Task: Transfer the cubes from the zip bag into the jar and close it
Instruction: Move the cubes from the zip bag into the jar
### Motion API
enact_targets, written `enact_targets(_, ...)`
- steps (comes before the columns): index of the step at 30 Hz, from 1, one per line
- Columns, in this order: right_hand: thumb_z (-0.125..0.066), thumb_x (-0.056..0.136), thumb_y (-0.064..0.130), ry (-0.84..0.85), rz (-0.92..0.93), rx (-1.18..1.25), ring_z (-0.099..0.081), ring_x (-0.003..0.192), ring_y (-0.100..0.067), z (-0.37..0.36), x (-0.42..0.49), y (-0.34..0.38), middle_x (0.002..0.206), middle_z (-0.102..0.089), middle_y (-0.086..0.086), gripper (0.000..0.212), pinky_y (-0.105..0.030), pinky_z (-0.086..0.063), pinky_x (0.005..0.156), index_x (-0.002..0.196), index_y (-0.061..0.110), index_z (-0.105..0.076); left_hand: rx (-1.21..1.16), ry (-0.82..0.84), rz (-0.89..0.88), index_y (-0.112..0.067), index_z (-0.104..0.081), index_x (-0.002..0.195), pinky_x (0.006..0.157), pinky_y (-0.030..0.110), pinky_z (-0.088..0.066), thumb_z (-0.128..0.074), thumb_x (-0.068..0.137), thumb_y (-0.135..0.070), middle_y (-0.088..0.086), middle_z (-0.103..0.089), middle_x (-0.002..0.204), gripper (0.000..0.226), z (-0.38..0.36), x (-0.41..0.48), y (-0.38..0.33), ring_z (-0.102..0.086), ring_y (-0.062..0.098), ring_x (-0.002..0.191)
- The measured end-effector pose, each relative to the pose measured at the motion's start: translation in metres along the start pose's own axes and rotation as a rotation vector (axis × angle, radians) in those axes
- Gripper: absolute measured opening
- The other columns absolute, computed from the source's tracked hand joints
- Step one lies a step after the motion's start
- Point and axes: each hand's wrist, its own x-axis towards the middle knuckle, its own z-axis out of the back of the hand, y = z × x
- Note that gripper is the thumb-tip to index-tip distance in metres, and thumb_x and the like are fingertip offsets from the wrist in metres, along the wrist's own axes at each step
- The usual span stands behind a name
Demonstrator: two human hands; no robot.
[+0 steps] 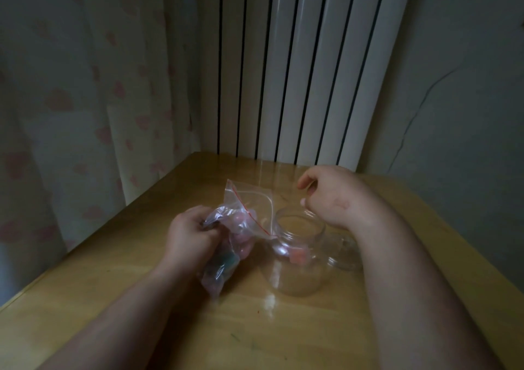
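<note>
A clear zip bag (pixel 243 216) with a red seal line lies on the wooden table (pixel 141 298), its mouth pointing toward the jar. Pink and teal cubes (pixel 226 262) show through the plastic. My left hand (pixel 190 236) grips the bag's middle. A clear glass jar (pixel 297 253) stands open just right of the bag, with one pink cube (pixel 297 256) seen inside it. My right hand (pixel 329 196) hovers above the jar's far rim, fingers loosely curled, holding nothing I can make out. A clear lid (pixel 346 256) lies behind the jar under my right forearm.
A white ribbed radiator (pixel 297 71) stands against the wall behind the table's far edge. A curtain with pink hearts (pixel 85 100) hangs on the left, close to the table's left edge. A grey wall (pixel 467 86) rises on the right.
</note>
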Motion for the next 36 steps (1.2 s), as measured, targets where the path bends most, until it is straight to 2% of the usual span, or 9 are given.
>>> enact_targets(3, -0.061, 0.092, 0.015, -0.065, 0.140, 0.133, -0.060, 0.100, -0.011, -0.008, -0.003, 0.012, 0.103, -0.064, 0.008, 0.022, -0.025, -0.045, 0.085, 0.109, 0.026, -0.070, -0.017, 0.021, -0.018, -0.010, -0.067, 0.066, 0.069, 0.049, -0.054, -0.067, 0.071, -0.013, 0.015, -0.067, 0.074, 0.006, 0.001, -0.002, -0.004, -0.065, 0.035, 0.076)
enact_targets(5, -0.057, 0.095, 0.015, -0.021, 0.209, 0.186, -0.060, 0.098, -0.008, -0.019, -0.007, 0.023, 0.105, -0.066, 0.010, 0.022, -0.024, -0.047, 0.087, 0.107, 0.027, -0.070, -0.019, 0.020, -0.033, -0.008, -0.067, 0.066, 0.070, 0.051, -0.054, -0.062, 0.063, -0.020, 0.016, -0.067, 0.075, 0.013, 0.002, -0.003, -0.005, -0.065, 0.036, 0.076)
enact_targets(13, -0.054, 0.090, 0.034, 0.075, 0.204, 0.000, -0.062, 0.092, -0.019, -0.052, -0.007, 0.041, 0.105, -0.069, 0.004, 0.026, -0.039, -0.055, 0.083, 0.112, 0.029, -0.066, -0.033, 0.056, -0.061, -0.015, -0.066, 0.065, 0.070, 0.048, -0.053, -0.059, 0.060, -0.019, 0.011, -0.064, 0.074, 0.009, 0.005, -0.005, -0.009, -0.063, 0.030, 0.077)
enact_targets(19, -0.065, 0.076, 0.014, 0.152, 0.212, 0.045, -0.060, 0.084, -0.017, -0.049, -0.010, 0.045, 0.093, -0.064, 0.006, 0.035, -0.027, -0.046, 0.063, 0.110, 0.025, -0.068, -0.036, 0.045, -0.044, -0.032, -0.067, 0.056, 0.066, 0.046, -0.052, -0.069, 0.071, -0.004, 0.006, -0.061, 0.070, 0.031, 0.005, -0.004, -0.007, -0.061, 0.031, 0.074)
enact_targets(22, -0.065, 0.077, 0.014, 0.153, 0.233, 0.027, -0.055, 0.078, -0.014, -0.051, -0.011, 0.044, 0.091, -0.057, 0.007, 0.021, -0.028, -0.043, 0.060, 0.093, 0.027, -0.066, -0.021, 0.042, -0.062, -0.027, -0.066, 0.062, 0.064, 0.047, -0.052, -0.067, 0.068, -0.010, 0.006, -0.060, 0.068, 0.018, 0.004, -0.003, -0.005, -0.060, 0.028, 0.071)
enact_targets(24, -0.062, 0.081, 0.017, 0.112, 0.235, 0.036, -0.053, 0.078, -0.013, -0.050, -0.011, 0.043, 0.090, -0.055, 0.008, 0.013, -0.030, -0.045, 0.064, 0.079, 0.030, -0.058, -0.031, 0.038, -0.061, -0.030, -0.067, 0.063, 0.062, 0.044, -0.052, -0.062, 0.064, -0.013, 0.003, -0.061, 0.067, 0.017, 0.003, -0.004, -0.007, -0.061, 0.026, 0.070)
enact_targets(28, -0.068, 0.086, 0.028, 0.012, 0.146, 0.179, -0.058, 0.084, -0.009, -0.037, -0.007, 0.032, 0.089, -0.061, 0.014, 0.008, -0.029, -0.046, 0.072, 0.087, 0.031, -0.062, -0.042, 0.003, -0.023, -0.024, -0.065, 0.054, 0.057, 0.032, -0.046, -0.064, 0.073, 0.006, -0.002, -0.060, 0.065, 0.036, 0.001, -0.003, -0.003, -0.059, 0.017, 0.066)
enact_targets(32, -0.067, 0.088, 0.029, -0.065, 0.061, 0.188, -0.061, 0.099, -0.019, -0.020, -0.002, 0.016, 0.109, -0.065, 0.002, 0.027, -0.035, -0.049, 0.084, 0.114, 0.025, -0.060, -0.025, -0.004, -0.026, -0.018, -0.065, 0.059, 0.066, 0.042, -0.051, -0.066, 0.073, 0.000, 0.003, -0.064, 0.070, 0.023, 0.001, 0.000, -0.002, -0.062, 0.026, 0.074)
enact_targets(36, -0.059, 0.091, 0.027, -0.110, -0.003, 0.124, -0.060, 0.097, -0.021, -0.009, -0.001, 0.005, 0.107, -0.066, 0.000, 0.016, -0.032, -0.049, 0.082, 0.106, 0.024, -0.064, -0.017, -0.015, -0.007, -0.017, -0.069, 0.068, 0.076, 0.050, -0.056, -0.066, 0.077, 0.007, 0.007, -0.069, 0.080, 0.026, 0.002, 0.000, -0.004, -0.065, 0.028, 0.082)
